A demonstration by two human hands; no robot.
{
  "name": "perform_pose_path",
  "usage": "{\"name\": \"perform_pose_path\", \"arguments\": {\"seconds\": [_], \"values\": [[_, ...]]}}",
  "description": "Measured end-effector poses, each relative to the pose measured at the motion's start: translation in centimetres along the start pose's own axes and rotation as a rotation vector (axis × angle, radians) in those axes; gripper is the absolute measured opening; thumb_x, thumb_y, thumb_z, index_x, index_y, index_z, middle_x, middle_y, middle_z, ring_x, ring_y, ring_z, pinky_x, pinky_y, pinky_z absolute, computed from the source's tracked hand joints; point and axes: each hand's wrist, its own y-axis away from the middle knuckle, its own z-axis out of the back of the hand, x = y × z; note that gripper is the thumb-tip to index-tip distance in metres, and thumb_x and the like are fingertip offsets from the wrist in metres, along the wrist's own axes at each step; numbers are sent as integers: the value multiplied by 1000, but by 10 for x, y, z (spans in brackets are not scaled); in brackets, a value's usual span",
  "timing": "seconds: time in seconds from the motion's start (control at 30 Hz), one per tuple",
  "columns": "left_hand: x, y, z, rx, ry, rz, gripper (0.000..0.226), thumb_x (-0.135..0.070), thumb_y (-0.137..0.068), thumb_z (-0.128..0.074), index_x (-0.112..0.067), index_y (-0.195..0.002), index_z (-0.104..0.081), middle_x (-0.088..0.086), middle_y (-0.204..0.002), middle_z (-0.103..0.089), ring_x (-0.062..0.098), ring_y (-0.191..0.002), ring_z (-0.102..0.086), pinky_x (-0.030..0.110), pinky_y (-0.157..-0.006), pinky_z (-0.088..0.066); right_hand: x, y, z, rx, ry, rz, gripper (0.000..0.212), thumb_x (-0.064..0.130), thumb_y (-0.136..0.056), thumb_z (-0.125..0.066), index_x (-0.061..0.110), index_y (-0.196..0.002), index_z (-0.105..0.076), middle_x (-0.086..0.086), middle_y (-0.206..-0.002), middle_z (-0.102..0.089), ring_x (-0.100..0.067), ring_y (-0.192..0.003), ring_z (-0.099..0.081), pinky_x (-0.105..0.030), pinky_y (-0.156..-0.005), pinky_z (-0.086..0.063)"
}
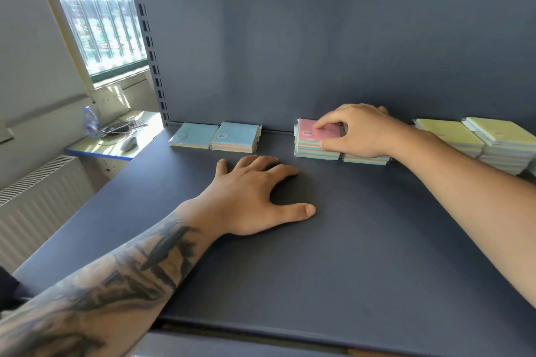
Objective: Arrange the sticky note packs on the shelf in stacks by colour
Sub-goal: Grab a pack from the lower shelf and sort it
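Right hand [358, 132] pinching pink-topped pack [314, 132], half hiding lower pack [366, 160] beneath; yellow stacks [504, 139] cut off.

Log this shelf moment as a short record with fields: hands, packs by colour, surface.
left hand: flat on the shelf, palm down, holding nothing
right hand: gripping the pink-topped pack on top of a stack
blue packs: two side by side at back left
yellow-green packs: stacked at back right
shelf: dark blue, front area bare
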Motion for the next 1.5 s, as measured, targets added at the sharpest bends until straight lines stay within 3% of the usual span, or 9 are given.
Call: {"name": "perform_pose_path", "arguments": {"seconds": [0.47,0.6,0.73,0.87,0.93,1.07,1.2,1.4,1.5], "values": [[-7,4,6,28,-6,28,88,-98,-75,-31,-54,-150,-30,-22,-161,-27,10,-152,-18,51,-120,-18,-1,22,12,-26,20,40,42,47,-99,-50,47,-141,-50,13,-154,-45,-27,-140,-37,-45,-104,-27],[-21,2,10,15,-58,-3,95,-99,-68,-24,-49,-147,-39,-18,-152,-42,13,-145,-34,47,-119,-26,-29,71,29,-192,-138,109,25,27,-99,-52,34,-115,-69,8,-128,-63,-20,-121,-53,-40,-106,-40],[-63,-3,15,49,-83,-81,86,-97,-74,-34,-47,-143,-45,-18,-146,-49,13,-137,-43,40,-115,-31,-70,128,35,-154,-238,8,16,23,-96,-63,32,-100,-75,16,-97,-68,-10,-97,-62,-27,-86,-47],[-128,-16,13,49,-49,-158,75,-89,-80,-46,-46,-142,-46,-18,-147,-50,15,-136,-46,39,-114,-35,-115,163,32,-85,-269,-38,14,21,-94,-67,32,-93,-76,21,-90,-69,5,-87,-62,-3,-70,-38],[-163,-24,7,27,-21,-182,75,-87,-80,-51,-45,-141,-46,-17,-146,-53,16,-135,-47,38,-112,-37,-136,178,31,-54,-287,-29,12,24,-94,-68,33,-93,-75,17,-91,-71,6,-87,-64,-5,-73,-42],[-221,-45,-4,82,-3,-224,92,-88,-73,-61,-45,-151,-36,-16,-153,-46,14,-142,-41,39,-118,-31,-176,197,27,-31,-334,25,6,35,-93,-69,34,-91,-75,17,-89,-73,1,-89,-66,-32,-86,-54],[-249,-62,-12,166,8,-250,101,-82,-67,-74,-47,-152,-32,-21,-153,-42,7,-141,-38,34,-118,-29,-203,213,17,23,-349,138,18,51,-91,-70,38,-104,-72,24,-100,-70,3,-98,-62,-33,-89,-52],[-237,-71,-31,-6,256,-225,62,-65,-68,-77,-41,-123,-66,-24,-123,-66,0,-116,-60,36,-103,-48,-214,216,13,147,-451,224,64,74,-70,-72,43,-126,-64,25,-120,-57,3,-118,-52,-24,-102,-43],[-233,-71,-39,-81,460,-200,52,-64,-72,-71,-35,-116,-74,-19,-115,-73,3,-113,-65,32,-104,-48,-214,216,5,97,-422,217,57,57,-75,-80,41,-128,-64,22,-119,-57,0,-118,-52,-23,-101,-41]]}}
